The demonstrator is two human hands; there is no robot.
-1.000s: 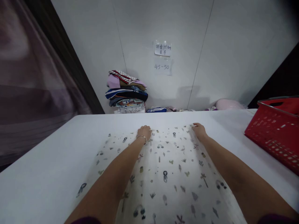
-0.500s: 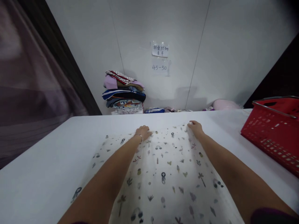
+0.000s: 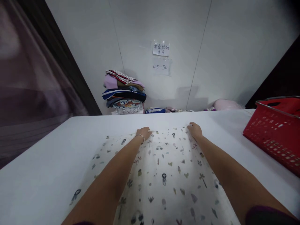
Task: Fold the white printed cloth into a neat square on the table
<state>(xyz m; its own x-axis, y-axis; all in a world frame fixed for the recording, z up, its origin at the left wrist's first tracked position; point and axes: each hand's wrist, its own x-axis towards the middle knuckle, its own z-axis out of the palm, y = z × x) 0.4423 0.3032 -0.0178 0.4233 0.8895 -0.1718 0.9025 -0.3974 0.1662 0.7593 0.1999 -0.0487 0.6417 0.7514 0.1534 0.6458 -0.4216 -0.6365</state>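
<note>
A white cloth (image 3: pixel 168 165) printed with small palms, lions, rainbows and leaves lies spread over the white table, its near end running out of view at the bottom. At its far edge my left hand (image 3: pixel 144 133), with a thin bracelet at the wrist, is closed on the fabric near the middle of that edge. My right hand (image 3: pixel 194 128) pinches the far right corner of the cloth. Between the two hands the far edge runs nearly straight. Part of the cloth's left side is hidden under my left forearm.
A red plastic basket (image 3: pixel 274 131) with a metal handle stands on the table (image 3: pixel 39 165) at the right. Beyond the far edge rise a stack of folded fabrics (image 3: pixel 125 93) and a pink bundle (image 3: pixel 227 104). Handwritten signs (image 3: pixel 161 57) hang on the wall. A curtain (image 3: pixel 30 87) hangs at left.
My right hand has shifted slightly left and towards me, with the cloth's corner in its fingers. My left hand has barely moved. The view has tilted a little.
</note>
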